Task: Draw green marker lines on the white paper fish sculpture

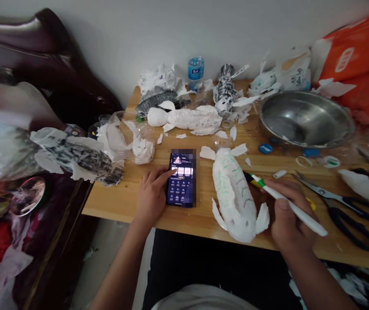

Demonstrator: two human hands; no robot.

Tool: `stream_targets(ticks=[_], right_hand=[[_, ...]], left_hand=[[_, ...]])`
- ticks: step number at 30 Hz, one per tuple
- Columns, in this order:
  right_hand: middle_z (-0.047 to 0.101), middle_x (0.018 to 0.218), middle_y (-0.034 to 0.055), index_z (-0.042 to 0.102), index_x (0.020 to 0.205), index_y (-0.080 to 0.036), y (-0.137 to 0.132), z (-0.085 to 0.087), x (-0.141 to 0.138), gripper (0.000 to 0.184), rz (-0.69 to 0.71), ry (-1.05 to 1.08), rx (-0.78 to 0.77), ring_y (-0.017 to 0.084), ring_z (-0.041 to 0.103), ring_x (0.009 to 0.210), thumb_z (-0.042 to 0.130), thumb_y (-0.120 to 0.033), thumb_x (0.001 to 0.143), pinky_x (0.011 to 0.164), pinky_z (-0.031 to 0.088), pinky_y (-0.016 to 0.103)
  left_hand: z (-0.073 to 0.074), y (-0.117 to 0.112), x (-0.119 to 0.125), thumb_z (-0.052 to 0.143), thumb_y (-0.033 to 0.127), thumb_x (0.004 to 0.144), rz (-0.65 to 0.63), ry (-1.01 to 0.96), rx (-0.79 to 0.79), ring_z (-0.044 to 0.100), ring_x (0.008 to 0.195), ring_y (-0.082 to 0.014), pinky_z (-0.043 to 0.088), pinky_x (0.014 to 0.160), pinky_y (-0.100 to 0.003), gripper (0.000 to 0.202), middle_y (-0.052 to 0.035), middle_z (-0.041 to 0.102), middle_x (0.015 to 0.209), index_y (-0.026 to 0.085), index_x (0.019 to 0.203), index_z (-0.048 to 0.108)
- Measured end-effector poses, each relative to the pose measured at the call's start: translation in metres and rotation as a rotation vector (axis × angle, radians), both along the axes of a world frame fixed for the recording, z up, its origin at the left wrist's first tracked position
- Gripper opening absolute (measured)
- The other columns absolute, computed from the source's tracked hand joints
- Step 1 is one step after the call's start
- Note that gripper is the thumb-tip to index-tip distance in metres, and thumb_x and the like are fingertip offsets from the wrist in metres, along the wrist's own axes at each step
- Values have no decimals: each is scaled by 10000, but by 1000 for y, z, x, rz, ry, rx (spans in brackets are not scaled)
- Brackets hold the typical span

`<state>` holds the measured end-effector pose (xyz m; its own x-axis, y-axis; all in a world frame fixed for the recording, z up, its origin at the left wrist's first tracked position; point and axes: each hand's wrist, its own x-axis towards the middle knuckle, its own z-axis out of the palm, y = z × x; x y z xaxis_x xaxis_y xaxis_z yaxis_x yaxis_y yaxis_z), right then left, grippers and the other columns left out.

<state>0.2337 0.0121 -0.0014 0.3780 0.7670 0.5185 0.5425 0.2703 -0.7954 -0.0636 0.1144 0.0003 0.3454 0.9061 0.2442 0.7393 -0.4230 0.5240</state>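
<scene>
My left hand rests beside a dark smartphone, its index finger stretched onto the lit screen. Part of the phone is blurred out by blocks. My right hand grips a white marker pen with a green end pointing left. A black and yellow piece shows just under that end; I cannot tell what it is. Between the hands lies a white papered fish shape with fins, two grey eye marks at the near end, and green and grey lines drawn on its back. The marker's end is close to its right side.
A steel basin stands at right, with dark-handled scissors nearer me. Behind are a long white papered shape, a black-striped one and a blue-labelled bottle. A grey-black painted shape sits left. Torn paper scraps and a blue cap lie about.
</scene>
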Motion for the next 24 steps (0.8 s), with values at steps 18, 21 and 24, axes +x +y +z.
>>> stream_targets(ticks=[18, 21, 24], right_hand=[[722, 1066, 81, 752, 1104, -259, 0, -3, -2, 262, -69, 128, -53, 306, 681, 1015, 568, -394, 976, 872, 520, 499], [721, 1072, 84, 751, 1104, -252, 0, -3, -2, 274, -80, 126, -57, 295, 681, 985, 566, -407, 975, 859, 519, 492], [720, 1059, 81, 751, 1101, -255, 1, -3, -2, 272, -84, 129, -58, 287, 676, 963, 569, -411, 972, 857, 511, 492]], left_hand=[[-2, 4, 0, 403, 10, 955, -11, -9, 1, 593, 1197, -262, 484, 1049, -473, 508, -90, 669, 1308, 250, 1304, 683], [-1, 5, -1, 375, -31, 903, 2, -93, 1, 613, 1192, -241, 496, 1063, -457, 546, -74, 705, 1279, 226, 1271, 686], [0, 6, -2, 375, -14, 909, 8, -121, -1, 633, 1166, -236, 509, 1049, -454, 524, -65, 726, 1254, 227, 1254, 687]])
